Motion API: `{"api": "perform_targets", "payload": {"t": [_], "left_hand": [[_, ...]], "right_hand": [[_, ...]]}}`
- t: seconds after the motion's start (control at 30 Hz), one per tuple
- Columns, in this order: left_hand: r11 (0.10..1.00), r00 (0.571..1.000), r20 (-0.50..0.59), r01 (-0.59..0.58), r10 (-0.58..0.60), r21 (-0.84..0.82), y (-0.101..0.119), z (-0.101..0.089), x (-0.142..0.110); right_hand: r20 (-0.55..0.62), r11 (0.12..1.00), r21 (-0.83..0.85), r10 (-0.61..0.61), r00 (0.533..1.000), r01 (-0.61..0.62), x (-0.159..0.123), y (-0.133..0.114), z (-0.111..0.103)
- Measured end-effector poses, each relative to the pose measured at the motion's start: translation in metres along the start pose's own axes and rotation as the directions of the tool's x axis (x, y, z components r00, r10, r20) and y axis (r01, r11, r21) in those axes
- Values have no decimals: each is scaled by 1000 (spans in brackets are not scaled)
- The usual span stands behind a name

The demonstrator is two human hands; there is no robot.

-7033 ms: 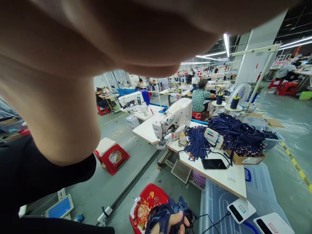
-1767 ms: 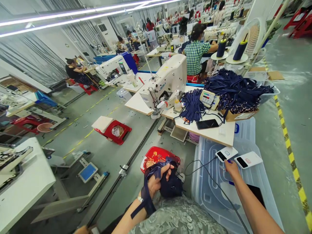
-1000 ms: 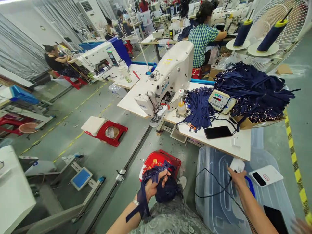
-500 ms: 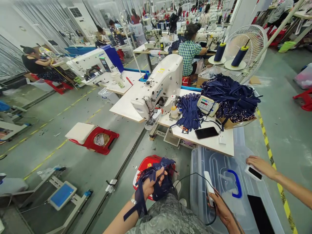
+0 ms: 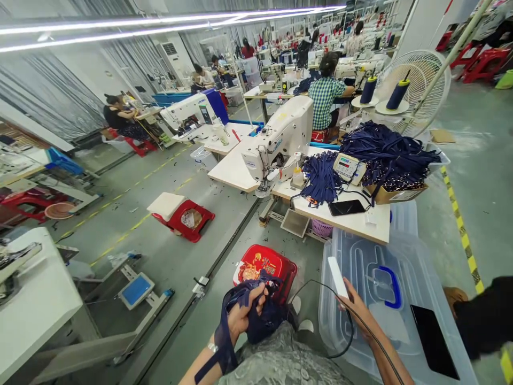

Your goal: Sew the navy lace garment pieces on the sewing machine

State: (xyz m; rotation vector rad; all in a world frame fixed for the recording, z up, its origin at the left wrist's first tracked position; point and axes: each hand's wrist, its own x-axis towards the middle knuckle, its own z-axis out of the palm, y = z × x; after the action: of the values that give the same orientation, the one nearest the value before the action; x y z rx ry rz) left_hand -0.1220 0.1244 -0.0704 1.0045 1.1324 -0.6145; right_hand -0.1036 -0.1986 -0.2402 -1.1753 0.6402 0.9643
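My left hand [image 5: 240,316] is closed around a bundle of navy blue straps [image 5: 260,315], with one strap trailing down my forearm. My right hand [image 5: 356,310] grips a flat white device [image 5: 335,275] with a black cable [image 5: 320,291] attached, held over the lid of a clear plastic bin [image 5: 360,267]. A red stool [image 5: 266,264] stands just beyond my left hand. Ahead is a white sewing machine [image 5: 280,139] on a white table [image 5: 352,222].
Navy strap piles [image 5: 385,155], a control box [image 5: 348,167] and a black phone [image 5: 347,207] lie on the table. Another black phone [image 5: 435,342] rests on the bin lid. A second person's dark sleeve [image 5: 484,321] enters at right. An overturned red stool [image 5: 182,216] lies on the floor. Several workers sew beyond.
The other person's hand with the second white device has gone from over the bin; a dark sleeve now shows at right. My right hand still holds the white device, raised slightly.
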Motion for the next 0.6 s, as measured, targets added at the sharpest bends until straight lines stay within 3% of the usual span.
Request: {"api": "perform_targets", "payload": {"t": [0.17, 0.3, 0.47, 0.6], "left_hand": [[996, 998, -50, -41, 37, -83, -12, -15, -25], [974, 989, -90, -132, 117, -183, -11, -28, -32], [949, 988, -114, -131, 102, -285, -6, -53, -43], [945, 973, -147, -210, 178, -252, -8, -85, -59]], "right_hand": [[60, 980, 197, 2, 998, -13, -21, -9, 4], [83, 974, 222, 27, 996, -45, -36, -23, 9], [83, 998, 24, 49, 995, -51, -39, -30, 32], [130, 955, -294, 88, 988, -47, -17, -10, 58]]}}
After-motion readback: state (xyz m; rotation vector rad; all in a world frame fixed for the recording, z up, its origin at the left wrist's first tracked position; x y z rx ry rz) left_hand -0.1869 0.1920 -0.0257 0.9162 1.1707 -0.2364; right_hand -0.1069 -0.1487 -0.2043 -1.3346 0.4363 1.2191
